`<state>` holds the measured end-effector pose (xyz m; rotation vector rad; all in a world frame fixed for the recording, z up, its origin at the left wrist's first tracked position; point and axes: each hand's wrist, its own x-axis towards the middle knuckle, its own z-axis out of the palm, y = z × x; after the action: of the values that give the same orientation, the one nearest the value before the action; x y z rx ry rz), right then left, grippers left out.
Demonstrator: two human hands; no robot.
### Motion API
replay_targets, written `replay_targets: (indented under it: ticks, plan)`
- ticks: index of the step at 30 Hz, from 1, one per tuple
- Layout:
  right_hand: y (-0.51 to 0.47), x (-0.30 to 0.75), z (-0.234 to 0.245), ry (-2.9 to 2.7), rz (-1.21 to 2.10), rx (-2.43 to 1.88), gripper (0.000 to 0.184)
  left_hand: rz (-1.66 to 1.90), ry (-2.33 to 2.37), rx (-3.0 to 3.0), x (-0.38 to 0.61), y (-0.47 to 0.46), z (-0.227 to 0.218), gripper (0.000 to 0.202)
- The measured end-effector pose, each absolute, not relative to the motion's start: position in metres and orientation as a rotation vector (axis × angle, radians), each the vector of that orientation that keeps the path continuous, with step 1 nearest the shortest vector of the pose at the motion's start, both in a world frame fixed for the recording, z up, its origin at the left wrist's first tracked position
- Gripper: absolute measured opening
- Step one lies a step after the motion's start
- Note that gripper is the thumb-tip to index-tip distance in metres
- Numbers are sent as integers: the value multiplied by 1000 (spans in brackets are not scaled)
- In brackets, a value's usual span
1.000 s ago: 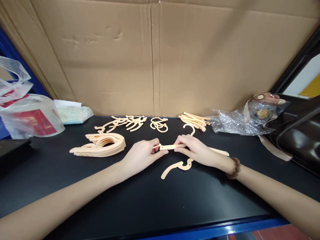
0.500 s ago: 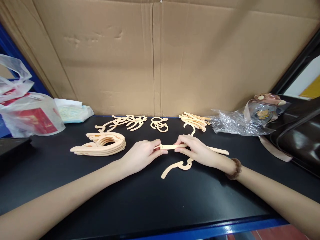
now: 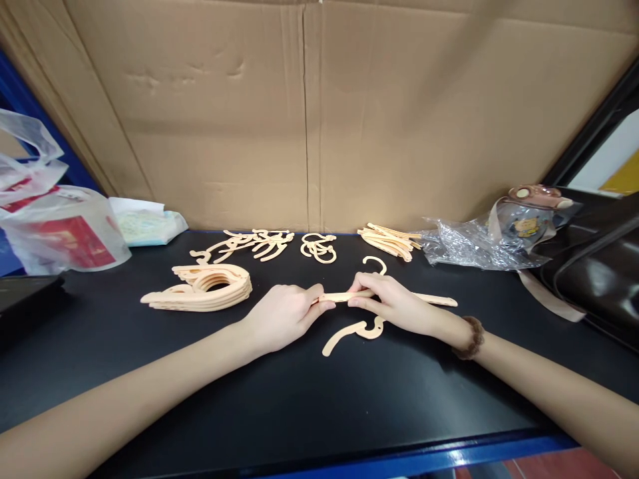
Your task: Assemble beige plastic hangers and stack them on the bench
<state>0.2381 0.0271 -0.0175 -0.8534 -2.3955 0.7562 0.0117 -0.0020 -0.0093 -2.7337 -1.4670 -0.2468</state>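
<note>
Both hands are closed on a beige clothes hanger [image 3: 342, 297] held above the table. My left hand [image 3: 282, 316] pinches the left end of its flat strip between thumb and fingers. My right hand [image 3: 392, 299] grips further right along it, covering its middle. A hook [image 3: 383, 266] sticks up behind my right hand, and a straight bar [image 3: 436, 301] comes out to its right; how these join is hidden under the hand. Just below lies a curved hanger arm [image 3: 344, 336], its right end partly covered by my right hand.
A stack of folded hangers [image 3: 227, 303] lies left of my hands. Behind are loose curved arms [image 3: 272, 243], hooks [image 3: 319, 249] and straight strips [image 3: 387, 239]. Clear plastic wrap [image 3: 459, 246] and a bottle [image 3: 529, 216] stand right; a plastic bag [image 3: 70, 229] left. Cardboard [image 3: 224, 133] closes the back.
The strip between my hands has turned, so its joint end no longer shows and my left fingers cover it. The hook has tipped slightly left and lower. Other things stay put.
</note>
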Motion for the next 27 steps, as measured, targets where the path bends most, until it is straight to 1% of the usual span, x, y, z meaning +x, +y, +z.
replay_targets:
  ticks: [4,7,14,21,24,27]
  plan:
    - [26,238,-16,-2394,791,-857,19,-328,-1473,-2721,11,-3,-10,33]
    - [25,238,-15,-2410,796,-855,20,-326,-1459,-2725,11,-4,-9,34]
    - [25,239,-14,-2446,806,-828,25,-256,-1210,-2674,9,-3,-10,35]
    - [25,240,-12,-2424,972,-799,24,-216,-1063,-2610,7,-4,-11,37]
    - [25,240,-12,-2424,983,-807,24,-239,-1069,-2602,8,-4,-11,37]
    - [25,240,-12,-2445,911,-826,25,-308,-1142,-2632,10,-4,-11,35]
